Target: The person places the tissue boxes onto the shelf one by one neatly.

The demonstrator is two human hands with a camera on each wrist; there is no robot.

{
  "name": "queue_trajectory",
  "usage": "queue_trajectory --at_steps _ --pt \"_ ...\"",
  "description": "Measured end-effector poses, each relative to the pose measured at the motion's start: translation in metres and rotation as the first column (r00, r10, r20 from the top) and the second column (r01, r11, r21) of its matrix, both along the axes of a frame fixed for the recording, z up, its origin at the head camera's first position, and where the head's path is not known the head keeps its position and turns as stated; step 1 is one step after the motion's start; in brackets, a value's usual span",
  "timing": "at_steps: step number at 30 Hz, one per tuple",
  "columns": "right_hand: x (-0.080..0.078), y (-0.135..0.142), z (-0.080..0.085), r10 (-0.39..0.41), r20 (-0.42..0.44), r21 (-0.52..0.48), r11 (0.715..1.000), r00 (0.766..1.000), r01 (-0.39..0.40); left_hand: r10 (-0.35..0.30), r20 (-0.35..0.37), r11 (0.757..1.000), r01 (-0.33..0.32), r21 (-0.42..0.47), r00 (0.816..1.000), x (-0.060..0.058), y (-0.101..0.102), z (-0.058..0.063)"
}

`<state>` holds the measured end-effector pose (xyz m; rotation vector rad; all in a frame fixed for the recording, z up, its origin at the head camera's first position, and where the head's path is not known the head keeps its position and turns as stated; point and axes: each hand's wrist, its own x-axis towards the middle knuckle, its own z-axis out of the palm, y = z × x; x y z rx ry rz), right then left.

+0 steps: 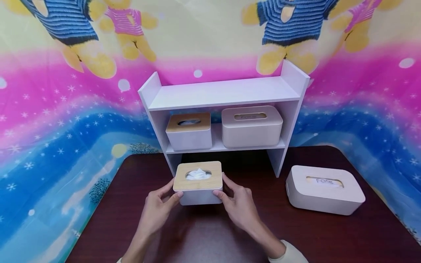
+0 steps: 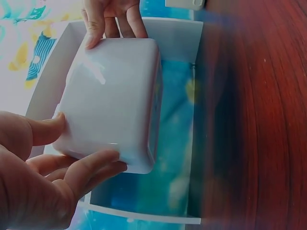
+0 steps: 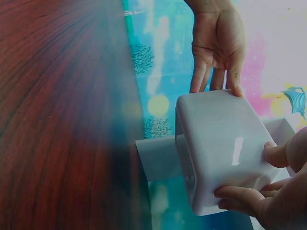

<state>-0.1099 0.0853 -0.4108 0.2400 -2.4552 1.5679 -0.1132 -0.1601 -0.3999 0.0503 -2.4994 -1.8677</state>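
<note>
Your fingers point(image 2: 91, 167) on the left hand point(image 1: 157, 206) are curled around one end of the wood-topped tissue box point(image 1: 201, 198); those of your right hand point(image 1: 239, 204) grip the opposite end, thumbs on the near side. The box is clear of the worktop point(image 1: 125, 208), upright, in front of the white shelf unit point(image 1: 223, 94), with white tissue point(image 1: 198, 174) showing in its opening. Behind it, on the unit's middle shelf, sit a second wood-topped box point(image 1: 189, 138) at left and a cream box point(image 1: 252, 135) at right. Another cream box point(image 1: 323, 200) rests on the worktop to your right. Step in hand, as judged: a two-handed carry. The next move calls for both hands travelling together, box level, clear of the shelf's front edge.
</note>
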Motion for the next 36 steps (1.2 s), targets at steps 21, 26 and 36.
queue_trajectory --at_steps 21,26,36 --pt "-0.014 0.005 0.064 0.058 -0.102 0.082 0.995 0.993 -0.049 0.027 -0.101 0.999 -0.031 -0.039 0.995 -0.008 -0.003 0.059" --pt "-0.014 0.006 0.093 0.033 -0.124 0.158 0.987 0.992 -0.013 0.02 -0.153 0.995 -0.034 -0.089 0.988 -0.009 -0.005 0.084" --pt "-0.017 0.005 0.139 0.033 -0.22 0.203 0.979 0.975 0.013 0.023 -0.24 0.983 -0.066 -0.173 0.97 -0.01 -0.007 0.135"
